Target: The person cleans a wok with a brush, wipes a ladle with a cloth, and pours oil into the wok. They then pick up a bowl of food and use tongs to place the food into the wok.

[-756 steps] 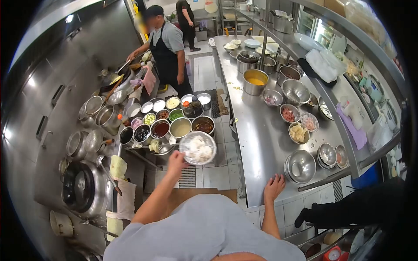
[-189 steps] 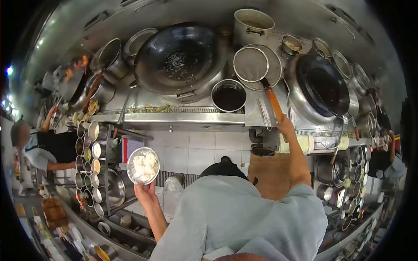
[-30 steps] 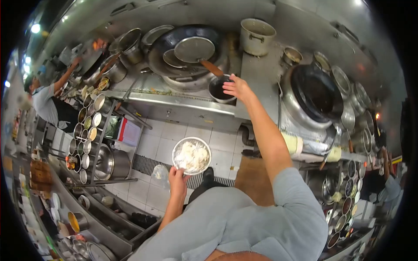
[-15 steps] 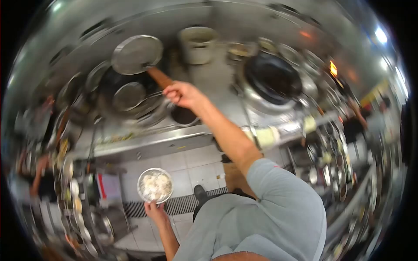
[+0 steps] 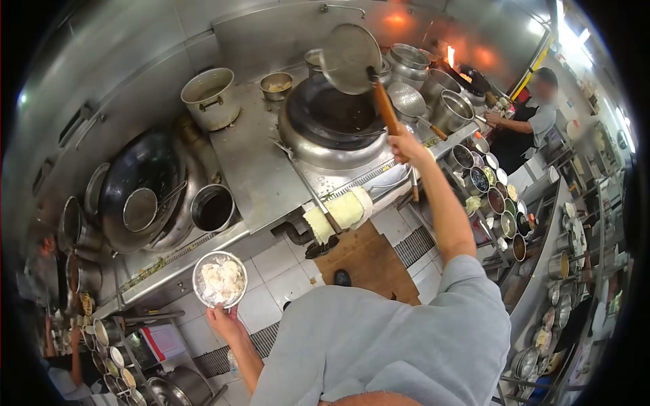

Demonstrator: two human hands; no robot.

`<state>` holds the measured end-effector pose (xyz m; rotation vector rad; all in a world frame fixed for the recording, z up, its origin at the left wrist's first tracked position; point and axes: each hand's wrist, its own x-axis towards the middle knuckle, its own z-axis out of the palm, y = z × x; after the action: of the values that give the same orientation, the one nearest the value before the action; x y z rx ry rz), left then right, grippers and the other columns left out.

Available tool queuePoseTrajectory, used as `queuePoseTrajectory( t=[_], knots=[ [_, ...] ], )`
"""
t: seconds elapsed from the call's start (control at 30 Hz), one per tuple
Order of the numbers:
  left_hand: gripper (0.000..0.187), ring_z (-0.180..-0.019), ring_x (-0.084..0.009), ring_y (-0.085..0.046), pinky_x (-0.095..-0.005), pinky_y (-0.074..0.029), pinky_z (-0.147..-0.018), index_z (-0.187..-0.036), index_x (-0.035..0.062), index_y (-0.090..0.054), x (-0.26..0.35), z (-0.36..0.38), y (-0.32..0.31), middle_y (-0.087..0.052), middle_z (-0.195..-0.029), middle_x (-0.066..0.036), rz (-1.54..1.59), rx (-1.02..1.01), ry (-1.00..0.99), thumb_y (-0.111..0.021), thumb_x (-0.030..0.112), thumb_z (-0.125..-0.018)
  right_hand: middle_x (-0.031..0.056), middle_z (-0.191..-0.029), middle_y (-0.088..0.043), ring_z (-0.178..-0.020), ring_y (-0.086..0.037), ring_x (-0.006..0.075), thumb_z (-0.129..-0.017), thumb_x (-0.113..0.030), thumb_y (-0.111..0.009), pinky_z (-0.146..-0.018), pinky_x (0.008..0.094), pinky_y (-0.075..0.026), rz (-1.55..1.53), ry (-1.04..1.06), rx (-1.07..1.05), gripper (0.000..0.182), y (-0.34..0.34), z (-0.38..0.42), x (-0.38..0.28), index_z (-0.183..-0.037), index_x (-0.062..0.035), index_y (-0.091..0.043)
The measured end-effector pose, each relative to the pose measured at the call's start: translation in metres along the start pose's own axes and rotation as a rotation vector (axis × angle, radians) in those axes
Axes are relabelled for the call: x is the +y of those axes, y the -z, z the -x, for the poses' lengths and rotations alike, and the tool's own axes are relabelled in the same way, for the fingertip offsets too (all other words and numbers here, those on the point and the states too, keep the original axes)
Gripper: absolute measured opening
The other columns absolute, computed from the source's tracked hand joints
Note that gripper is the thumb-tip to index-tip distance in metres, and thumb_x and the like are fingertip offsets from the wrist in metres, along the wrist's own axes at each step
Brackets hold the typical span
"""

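Observation:
My left hand (image 5: 227,322) grips the near rim of a round metal bowl (image 5: 198,279) filled with white, floury-looking pieces (image 5: 222,279). It holds the bowl in front of the stove's front edge, over the tiled floor. My right hand (image 5: 406,146) is closed round the wooden handle (image 5: 384,107) of a large round strainer (image 5: 350,59). The strainer is raised over the back of a dark wok (image 5: 332,111). To the left, a second dark wok (image 5: 139,169) has a small mesh skimmer (image 5: 141,209) in it.
A deep pot (image 5: 211,98) stands between the woks, and a pot of dark liquid (image 5: 212,208) near the front edge. Folded cloths (image 5: 338,214) lie along the edge. At right, a co-worker (image 5: 535,118) stands by a flaming wok (image 5: 467,78), near several seasoning bowls (image 5: 496,201).
The view has swung toward the right. The strainer in my right hand has gone from above the left wok to above the right one. My left hand still holds the bowl.

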<state>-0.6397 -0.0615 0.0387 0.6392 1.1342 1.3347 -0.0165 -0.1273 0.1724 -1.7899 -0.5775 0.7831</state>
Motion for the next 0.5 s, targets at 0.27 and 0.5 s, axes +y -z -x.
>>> queuePoseTrajectory(
  t=[0.27,0.5],
  knots=[
    [0.023,-0.098,-0.0226,-0.063,-0.0377,-0.057,-0.079,-0.111,0.0023,-0.051,-0.024,0.053,-0.084,-0.061,-0.110,-0.013,-0.015,-0.020,0.055,-0.048,0.006,-0.089,0.0009,-0.064,-0.046,-0.039,-0.042,0.0106,-0.086,-0.010,-0.055,-0.030,0.0270,-0.032,0.455,-0.138,-0.019,0.052,0.155,-0.063,0.012,-0.135,-0.0201,-0.038],
    [0.022,-0.098,-0.0232,-0.063,-0.0382,-0.058,-0.081,-0.110,0.0021,-0.051,-0.031,0.062,-0.102,-0.060,-0.113,-0.014,0.004,-0.028,0.090,-0.050,0.006,-0.088,-0.0007,-0.075,-0.050,-0.048,-0.044,0.0064,-0.089,-0.008,-0.055,-0.037,0.0234,-0.035,0.203,-0.352,-0.278,0.030,0.171,-0.030,-0.042,-0.116,-0.0160,-0.043]
  ],
)
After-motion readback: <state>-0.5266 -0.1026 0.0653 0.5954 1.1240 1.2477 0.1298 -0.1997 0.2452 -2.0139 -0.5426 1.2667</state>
